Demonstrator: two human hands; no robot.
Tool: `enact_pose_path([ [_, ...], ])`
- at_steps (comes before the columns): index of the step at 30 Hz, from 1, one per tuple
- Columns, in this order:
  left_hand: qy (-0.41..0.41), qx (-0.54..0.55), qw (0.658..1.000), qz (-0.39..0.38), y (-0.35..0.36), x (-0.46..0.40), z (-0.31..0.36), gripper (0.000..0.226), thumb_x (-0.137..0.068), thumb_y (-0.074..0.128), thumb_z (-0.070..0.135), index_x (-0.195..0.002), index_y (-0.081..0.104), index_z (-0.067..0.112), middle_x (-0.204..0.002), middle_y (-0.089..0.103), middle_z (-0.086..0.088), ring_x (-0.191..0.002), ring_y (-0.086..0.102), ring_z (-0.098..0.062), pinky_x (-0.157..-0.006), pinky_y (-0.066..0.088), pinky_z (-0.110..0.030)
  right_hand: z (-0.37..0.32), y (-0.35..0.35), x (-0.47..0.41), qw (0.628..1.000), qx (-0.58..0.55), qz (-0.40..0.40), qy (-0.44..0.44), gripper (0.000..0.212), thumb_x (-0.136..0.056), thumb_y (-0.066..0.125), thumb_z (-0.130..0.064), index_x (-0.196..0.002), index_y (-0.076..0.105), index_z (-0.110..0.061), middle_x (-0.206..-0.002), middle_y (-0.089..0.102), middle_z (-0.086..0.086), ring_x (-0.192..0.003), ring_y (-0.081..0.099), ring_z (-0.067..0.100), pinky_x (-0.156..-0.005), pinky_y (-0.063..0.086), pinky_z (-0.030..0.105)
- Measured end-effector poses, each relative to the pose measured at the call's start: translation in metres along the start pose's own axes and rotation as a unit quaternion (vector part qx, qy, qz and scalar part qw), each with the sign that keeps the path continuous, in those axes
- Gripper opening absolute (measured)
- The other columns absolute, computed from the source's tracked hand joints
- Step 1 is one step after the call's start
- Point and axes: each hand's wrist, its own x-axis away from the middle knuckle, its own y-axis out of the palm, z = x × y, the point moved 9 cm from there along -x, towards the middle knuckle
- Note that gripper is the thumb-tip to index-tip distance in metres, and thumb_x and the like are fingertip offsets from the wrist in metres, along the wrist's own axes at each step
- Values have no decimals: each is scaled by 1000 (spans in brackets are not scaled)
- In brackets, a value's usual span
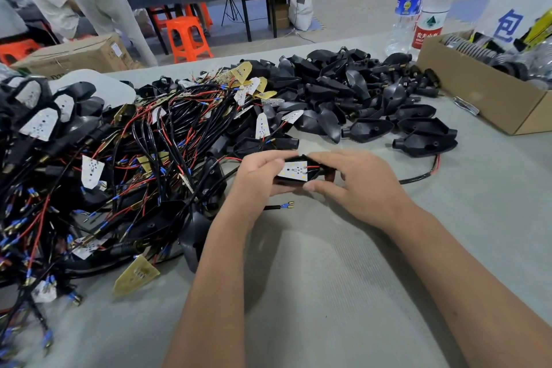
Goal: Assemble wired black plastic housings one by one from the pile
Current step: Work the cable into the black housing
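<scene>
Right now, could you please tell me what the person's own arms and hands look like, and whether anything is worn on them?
Both forearms are bare up to the frame edge: no sleeves show. The left hand and right hand wear no gloves, and no ring, watch or wristband is visible. The fingernails that show are short and unpainted.

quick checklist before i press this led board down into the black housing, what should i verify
1. Black plastic housing gripped at both ends by left hand and right hand: ok.
2. White LED board lying face up in the housing: ok.
3. Board fully seated at its edges: cannot tell.
4. Red wire clear of the board's edge: cannot tell.
5. Black sheathed cable trailing free to the right on the grey table: ok.
</scene>
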Motion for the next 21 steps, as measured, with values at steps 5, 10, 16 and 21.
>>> enact_pose_path([
  [5,32,-68,997,-9,4,1,3,20,-102,55,2,-110,73,8,-89,76,-15,-70,73,-26,-62,61,-30,-2,-2,2,1000,-21,-1,-1,42,-90,62,-64,-125,68,-42,-93,65,-9,-92,59,15,-78,51,42],
  [10,17,-73,996,53,-3,-2,-1,20,-98,56,-6,-102,72,5,-87,75,-17,-59,71,-19,-56,55,-25,1,-8,1,1000,-3,30,4,55,-87,58,-71,-126,71,-34,-98,67,-13,-97,51,13,-83,49,36],
  [16,143,-354,917,119,2,-2,15,25,-89,64,5,-107,76,17,-98,75,4,-97,64,-23,-86,48,-34,41,-45,-18,981,-15,178,81,45,-103,43,-53,-98,75,-21,-86,66,-7,-92,53,24,-90,41,37],
  [21,175,-438,858,204,-4,-3,25,29,-85,64,2,-112,74,9,-103,73,-9,-102,57,-35,-89,42,-41,123,-78,-71,966,86,174,170,42,-106,42,-41,-88,69,-14,-82,68,6,-87,60,34,-102,39,41],
])
